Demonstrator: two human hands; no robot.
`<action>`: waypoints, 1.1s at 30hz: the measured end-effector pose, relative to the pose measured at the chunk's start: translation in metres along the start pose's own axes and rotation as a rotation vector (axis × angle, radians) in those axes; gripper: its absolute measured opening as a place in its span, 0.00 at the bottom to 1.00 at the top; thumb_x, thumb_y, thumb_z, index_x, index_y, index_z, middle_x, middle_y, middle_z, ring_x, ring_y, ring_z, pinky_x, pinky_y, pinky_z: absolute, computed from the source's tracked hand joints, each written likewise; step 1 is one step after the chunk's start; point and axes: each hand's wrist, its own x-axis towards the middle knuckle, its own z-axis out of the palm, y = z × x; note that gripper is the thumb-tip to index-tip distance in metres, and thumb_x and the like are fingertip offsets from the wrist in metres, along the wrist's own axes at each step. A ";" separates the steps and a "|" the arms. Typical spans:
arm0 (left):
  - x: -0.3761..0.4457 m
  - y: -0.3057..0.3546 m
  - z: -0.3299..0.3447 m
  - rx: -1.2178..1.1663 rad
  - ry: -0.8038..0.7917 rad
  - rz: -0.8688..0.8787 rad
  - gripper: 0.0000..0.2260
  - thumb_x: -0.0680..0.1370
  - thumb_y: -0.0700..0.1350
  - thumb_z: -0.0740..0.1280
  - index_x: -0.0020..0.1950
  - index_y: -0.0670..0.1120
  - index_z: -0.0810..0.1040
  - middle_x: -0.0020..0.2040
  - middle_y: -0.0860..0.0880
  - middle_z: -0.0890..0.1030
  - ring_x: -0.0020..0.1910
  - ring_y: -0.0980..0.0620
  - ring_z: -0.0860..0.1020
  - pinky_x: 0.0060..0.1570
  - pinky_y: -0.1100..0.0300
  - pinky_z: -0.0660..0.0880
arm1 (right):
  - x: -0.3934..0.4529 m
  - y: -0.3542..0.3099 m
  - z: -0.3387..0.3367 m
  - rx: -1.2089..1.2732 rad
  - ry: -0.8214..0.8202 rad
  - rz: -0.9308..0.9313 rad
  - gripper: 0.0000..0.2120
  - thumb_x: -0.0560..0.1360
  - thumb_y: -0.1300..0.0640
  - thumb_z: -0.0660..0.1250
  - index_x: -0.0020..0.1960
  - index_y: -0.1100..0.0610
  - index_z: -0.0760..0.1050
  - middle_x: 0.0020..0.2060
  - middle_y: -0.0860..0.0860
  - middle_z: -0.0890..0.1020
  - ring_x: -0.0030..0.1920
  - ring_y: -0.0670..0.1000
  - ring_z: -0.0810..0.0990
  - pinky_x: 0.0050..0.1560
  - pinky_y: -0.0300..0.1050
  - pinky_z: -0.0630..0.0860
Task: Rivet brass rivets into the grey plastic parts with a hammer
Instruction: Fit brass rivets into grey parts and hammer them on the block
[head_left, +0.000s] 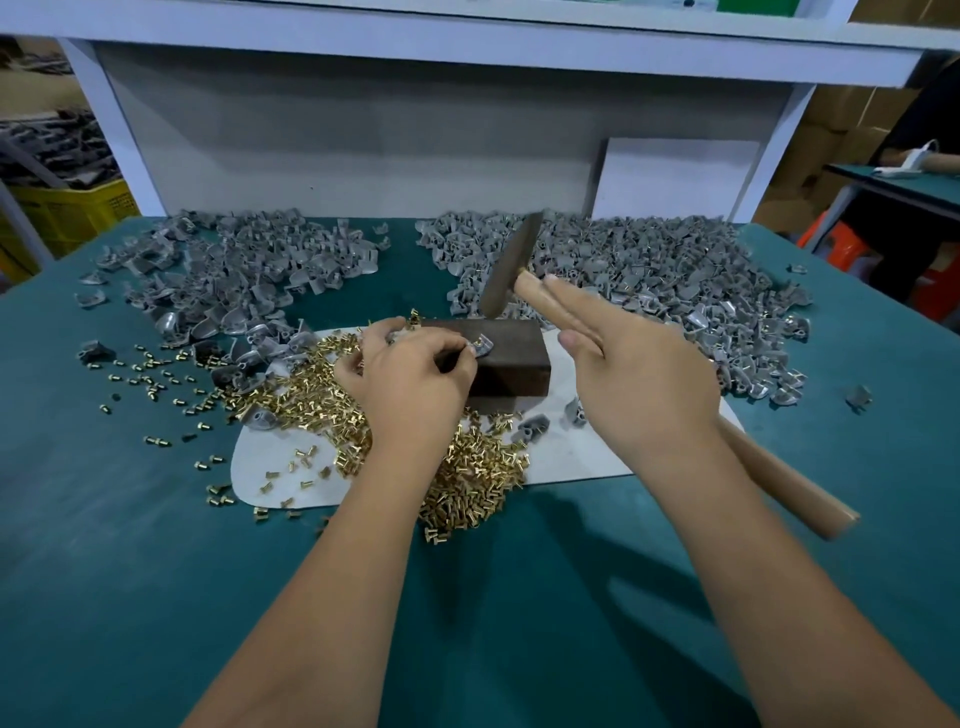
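A dark metal block (511, 358) stands on a white sheet (582, 457) in the middle of the green table. On the block's top lies a grey plastic part (483, 345) with a brass rivet in it, pinched by my left hand (410, 374). My right hand (639, 374) grips the wooden handle of a hammer (506, 267), two fingers stretched along the handle. The hammer's dark head hangs just above the block. A heap of brass rivets (322, 395) lies under and left of my left hand.
Two large heaps of grey plastic parts fill the back of the table, one at the left (239, 270) and one at the right (649, 280). Loose rivets (150, 379) are scattered at the left. A white board (675, 176) leans on the back wall. A yellow crate (72, 208) stands beyond the table's left edge.
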 end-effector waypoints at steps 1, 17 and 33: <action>0.000 0.000 0.001 -0.002 0.017 0.001 0.02 0.73 0.53 0.71 0.42 0.59 0.84 0.45 0.64 0.82 0.67 0.54 0.67 0.57 0.57 0.47 | -0.001 -0.003 0.002 -0.021 0.014 -0.002 0.21 0.81 0.48 0.57 0.69 0.29 0.59 0.48 0.48 0.83 0.45 0.56 0.80 0.35 0.45 0.66; -0.001 0.000 0.002 -0.038 0.063 0.007 0.03 0.74 0.52 0.72 0.42 0.56 0.85 0.43 0.63 0.82 0.67 0.55 0.69 0.59 0.56 0.48 | -0.012 -0.011 0.016 -0.163 0.186 -0.032 0.22 0.79 0.52 0.61 0.70 0.34 0.64 0.31 0.50 0.69 0.25 0.50 0.60 0.26 0.37 0.52; 0.000 -0.002 0.004 0.025 0.056 0.041 0.05 0.75 0.54 0.72 0.46 0.56 0.86 0.43 0.63 0.80 0.66 0.55 0.69 0.52 0.60 0.46 | -0.019 -0.024 0.023 -0.132 0.256 -0.077 0.33 0.68 0.64 0.72 0.69 0.41 0.71 0.29 0.51 0.65 0.24 0.48 0.54 0.29 0.34 0.46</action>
